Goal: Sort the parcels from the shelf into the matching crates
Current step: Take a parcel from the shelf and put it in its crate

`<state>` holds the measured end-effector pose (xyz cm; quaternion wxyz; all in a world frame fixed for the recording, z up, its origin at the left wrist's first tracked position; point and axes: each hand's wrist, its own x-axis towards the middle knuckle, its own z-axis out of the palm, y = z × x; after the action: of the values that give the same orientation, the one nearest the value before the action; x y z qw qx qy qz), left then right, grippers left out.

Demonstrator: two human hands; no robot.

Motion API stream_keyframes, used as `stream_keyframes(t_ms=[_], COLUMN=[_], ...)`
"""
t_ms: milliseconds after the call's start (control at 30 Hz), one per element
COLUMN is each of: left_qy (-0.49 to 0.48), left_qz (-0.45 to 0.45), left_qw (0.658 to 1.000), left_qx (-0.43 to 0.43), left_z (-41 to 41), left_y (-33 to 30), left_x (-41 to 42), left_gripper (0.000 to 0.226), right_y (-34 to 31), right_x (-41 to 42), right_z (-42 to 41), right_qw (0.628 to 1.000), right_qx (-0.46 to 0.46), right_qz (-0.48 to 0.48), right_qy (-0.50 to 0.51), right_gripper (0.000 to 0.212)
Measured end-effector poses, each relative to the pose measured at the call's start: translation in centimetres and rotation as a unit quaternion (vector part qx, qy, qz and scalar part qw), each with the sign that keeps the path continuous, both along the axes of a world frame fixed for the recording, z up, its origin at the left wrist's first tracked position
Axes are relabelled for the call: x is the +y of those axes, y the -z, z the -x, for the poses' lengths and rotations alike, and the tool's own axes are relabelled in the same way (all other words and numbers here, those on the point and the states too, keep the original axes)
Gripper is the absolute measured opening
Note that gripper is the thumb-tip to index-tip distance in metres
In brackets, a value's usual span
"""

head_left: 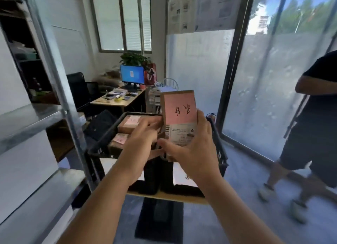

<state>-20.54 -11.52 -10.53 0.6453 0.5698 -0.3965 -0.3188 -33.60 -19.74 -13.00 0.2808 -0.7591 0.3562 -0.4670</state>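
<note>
A brown cardboard parcel point(179, 112) with a pink handwritten label and a white shipping label stands upright above a black crate point(102, 143). My right hand point(191, 149) grips its lower part from the right and below. My left hand point(142, 139) reaches over the crate, fingers stretched toward the parcel's left edge and touching it. Two more brown parcels with pink labels lie in the crate, one at the back point(130, 124) and one nearer point(118, 139). The crate sits on a wooden board point(169, 197).
A metal shelf point(31, 116) runs along the left. A person in dark clothes point(310, 134) stands at the right by frosted glass panels. Behind the crate are a desk point(116, 100) with a monitor point(132, 75), a black chair and a plant.
</note>
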Motion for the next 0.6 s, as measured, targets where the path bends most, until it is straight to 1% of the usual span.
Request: stream_keyframes(t_ms=[133,233,300,400,533,600], left_qy=[0.068,0.117,0.138,0.108,0.041,0.023], left_qz=[-0.022,-0.045,-0.064,-0.078,-0.108,-0.130], left_qw=[0.997,0.991,0.988,0.991,0.993,0.991], left_qx=[0.029,0.055,0.035,-0.023,-0.022,-0.024], left_z=[-2.1,-2.2,-2.3,-3.5,-5.2,-6.0], left_y=[1.4,2.6,3.4,5.1,6.3,6.2], left_x=[-5.7,-10.1,-12.9,-17.0,-21.8,-24.3], left_gripper=[0.042,0.039,0.035,0.030,0.031,0.031], right_y=[1.2,2.7,4.3,7.5,12.6,14.7], right_x=[-4.3,-8.2,-11.6,-17.7,-25.7,-28.7], right_z=[-1.1,-0.7,0.0,1.1,1.7,1.3], right_qw=[0.994,0.990,0.986,0.974,0.954,0.941], right_qx=[0.067,0.072,0.075,0.126,0.202,0.243], right_qz=[-0.010,-0.022,-0.039,-0.085,-0.143,-0.171], right_qy=[0.082,0.121,0.141,0.171,0.170,0.162], right_gripper=[0.118,0.115,0.114,0.110,0.112,0.112])
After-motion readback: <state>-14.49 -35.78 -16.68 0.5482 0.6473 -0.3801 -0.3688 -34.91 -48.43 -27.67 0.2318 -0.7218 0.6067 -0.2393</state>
